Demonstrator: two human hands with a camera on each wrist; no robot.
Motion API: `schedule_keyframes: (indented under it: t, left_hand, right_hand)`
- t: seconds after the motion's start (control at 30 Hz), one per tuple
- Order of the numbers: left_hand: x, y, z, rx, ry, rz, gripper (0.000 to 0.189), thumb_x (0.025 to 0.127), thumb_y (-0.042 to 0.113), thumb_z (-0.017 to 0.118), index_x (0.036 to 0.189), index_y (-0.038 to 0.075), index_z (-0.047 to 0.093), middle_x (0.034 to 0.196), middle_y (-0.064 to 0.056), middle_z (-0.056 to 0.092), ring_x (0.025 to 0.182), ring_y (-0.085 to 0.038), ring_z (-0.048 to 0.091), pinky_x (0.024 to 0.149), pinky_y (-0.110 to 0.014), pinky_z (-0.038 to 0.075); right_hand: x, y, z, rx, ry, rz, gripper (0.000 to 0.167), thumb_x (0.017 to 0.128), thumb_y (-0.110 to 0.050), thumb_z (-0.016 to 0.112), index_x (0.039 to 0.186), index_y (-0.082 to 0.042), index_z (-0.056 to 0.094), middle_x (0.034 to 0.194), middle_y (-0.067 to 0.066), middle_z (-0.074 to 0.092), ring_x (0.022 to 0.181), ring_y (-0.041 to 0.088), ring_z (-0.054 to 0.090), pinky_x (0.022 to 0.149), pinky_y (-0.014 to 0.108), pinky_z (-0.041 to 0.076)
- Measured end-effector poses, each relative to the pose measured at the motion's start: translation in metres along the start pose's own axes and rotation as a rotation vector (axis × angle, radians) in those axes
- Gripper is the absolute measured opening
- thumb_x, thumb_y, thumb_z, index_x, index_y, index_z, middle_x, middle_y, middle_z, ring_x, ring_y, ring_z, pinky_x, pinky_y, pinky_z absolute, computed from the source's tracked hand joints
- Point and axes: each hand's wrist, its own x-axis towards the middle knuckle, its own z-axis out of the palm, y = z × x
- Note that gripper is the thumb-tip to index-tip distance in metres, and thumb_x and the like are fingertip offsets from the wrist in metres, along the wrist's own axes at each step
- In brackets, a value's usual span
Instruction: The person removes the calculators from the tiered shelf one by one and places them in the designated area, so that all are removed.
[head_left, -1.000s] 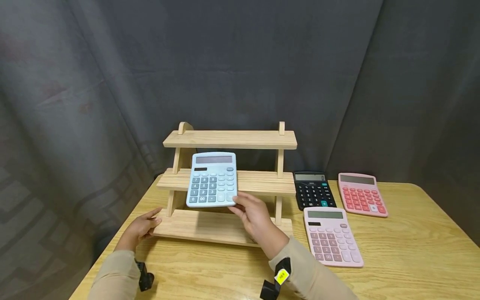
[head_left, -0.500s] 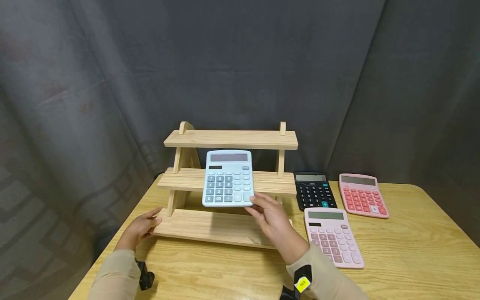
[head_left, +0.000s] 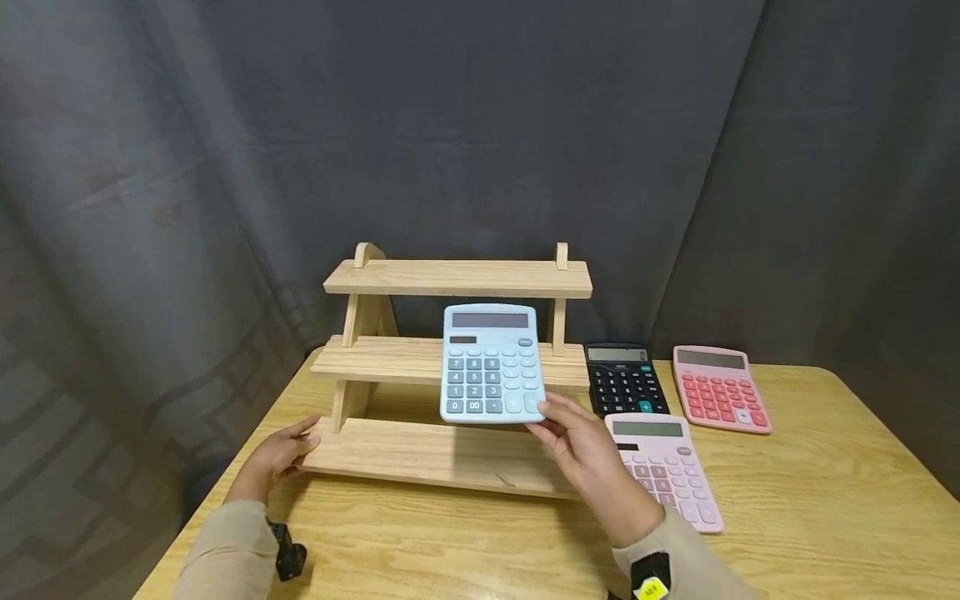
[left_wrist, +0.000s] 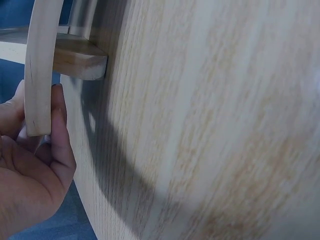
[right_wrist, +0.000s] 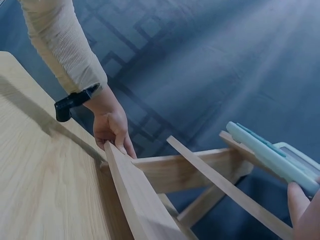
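A light blue calculator (head_left: pixel 492 362) is held up in front of the middle tier of a three-tier wooden shelf (head_left: pixel 457 277), its keys facing me. My right hand (head_left: pixel 581 442) pinches its lower right corner, thumb on the front. In the right wrist view the calculator (right_wrist: pixel 270 152) appears edge-on above the shelf boards. At the shelf's left end, my left hand (head_left: pixel 279 457) grips the end of the bottom board (head_left: pixel 442 454). The left wrist view shows thumb and fingers of that hand (left_wrist: pixel 37 175) on either side of the board (left_wrist: pixel 40 75).
To the right of the shelf lie a black calculator (head_left: pixel 626 379), a coral-pink calculator (head_left: pixel 722 387) and a pale pink calculator (head_left: pixel 663 467), partly covered by my right forearm. The wooden table (head_left: pixel 817 467) ends at a dark grey curtain (head_left: pixel 465 125) behind.
My right hand has carried the blue calculator rightward along the shelf, from its left part to right of the middle. The left hand stays on the bottom board.
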Motion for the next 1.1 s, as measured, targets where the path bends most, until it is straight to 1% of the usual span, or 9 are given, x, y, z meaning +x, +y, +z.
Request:
schedule_keyframes:
  t: [0.1,0.23,0.37,0.5,0.6,0.67,0.83,0.9,1.1]
  left_hand:
    - [0.0,0.0,-0.001,-0.009,0.002,-0.006,0.054,0.09,0.012,0.045,0.135,-0.002,0.019,0.068,-0.001,0.043,0.058,-0.012,0.042,0.057,-0.029,0.034]
    - [0.0,-0.001,-0.001,-0.022,0.001,-0.003,0.056,0.089,0.013,0.047,0.134,-0.003,0.019,0.072,-0.001,0.047,0.06,-0.012,0.045,0.058,-0.029,0.034]
    - [0.0,-0.002,-0.002,-0.007,0.004,-0.003,0.057,0.089,0.014,0.048,0.134,-0.003,0.019,0.075,-0.001,0.049,0.063,-0.013,0.047,0.058,-0.029,0.035]
    - [0.001,-0.003,-0.004,-0.002,-0.001,-0.002,0.056,0.089,0.013,0.047,0.134,-0.003,0.018,0.068,0.0,0.043,0.059,-0.013,0.042,0.057,-0.029,0.033]
    - [0.001,-0.004,-0.004,-0.003,-0.007,0.005,0.055,0.09,0.012,0.045,0.135,-0.003,0.017,0.061,0.001,0.037,0.055,-0.012,0.038,0.056,-0.029,0.032]
    - [0.002,-0.004,-0.003,-0.008,-0.011,0.006,0.055,0.09,0.012,0.045,0.135,-0.003,0.017,0.06,0.001,0.036,0.055,-0.012,0.038,0.056,-0.029,0.032]
    - [0.003,-0.003,0.0,-0.033,-0.014,0.007,0.057,0.089,0.014,0.048,0.134,-0.004,0.018,0.071,0.0,0.047,0.06,-0.012,0.046,0.058,-0.029,0.036]
    - [0.004,-0.001,0.0,-0.034,-0.003,0.006,0.056,0.089,0.014,0.048,0.134,-0.003,0.019,0.073,-0.001,0.048,0.061,-0.012,0.046,0.059,-0.029,0.036]
    - [0.003,0.0,-0.002,-0.019,0.014,0.002,0.054,0.09,0.011,0.046,0.134,-0.004,0.019,0.064,0.0,0.041,0.056,-0.012,0.041,0.056,-0.029,0.034]
  right_hand:
    - [-0.003,-0.007,-0.01,0.019,0.014,0.017,0.028,0.082,0.013,0.043,0.081,-0.006,0.064,0.087,0.012,0.055,0.078,0.016,0.056,0.077,0.029,0.043]
    - [-0.007,-0.015,-0.021,0.033,0.026,0.027,0.029,0.083,0.012,0.041,0.081,-0.007,0.063,0.088,0.012,0.054,0.08,0.016,0.056,0.078,0.029,0.042]
    - [-0.011,-0.024,-0.031,0.049,0.036,0.015,0.028,0.085,0.01,0.041,0.083,-0.008,0.063,0.09,0.01,0.055,0.083,0.016,0.056,0.081,0.028,0.041]
    - [-0.013,-0.03,-0.04,0.07,0.032,0.012,0.026,0.086,0.008,0.041,0.086,-0.008,0.062,0.092,0.009,0.056,0.086,0.016,0.056,0.082,0.027,0.039]
    - [-0.013,-0.032,-0.048,0.086,0.032,0.026,0.026,0.085,0.008,0.042,0.087,-0.007,0.062,0.092,0.01,0.057,0.086,0.017,0.057,0.083,0.027,0.038]
    - [-0.014,-0.034,-0.055,0.099,0.036,0.04,0.025,0.085,0.009,0.042,0.086,-0.006,0.063,0.091,0.01,0.057,0.086,0.018,0.057,0.083,0.027,0.038]
    - [-0.016,-0.041,-0.074,0.148,0.065,0.07,0.026,0.086,0.007,0.044,0.083,-0.007,0.065,0.089,0.01,0.058,0.086,0.018,0.058,0.082,0.027,0.038]
    - [-0.016,-0.044,-0.081,0.16,0.058,0.066,0.026,0.086,0.007,0.045,0.082,-0.008,0.065,0.088,0.01,0.058,0.086,0.018,0.058,0.083,0.027,0.038]
    - [-0.015,-0.051,-0.1,0.164,0.003,0.028,0.03,0.087,0.007,0.041,0.08,-0.006,0.067,0.087,0.009,0.058,0.082,0.017,0.058,0.08,0.028,0.04]
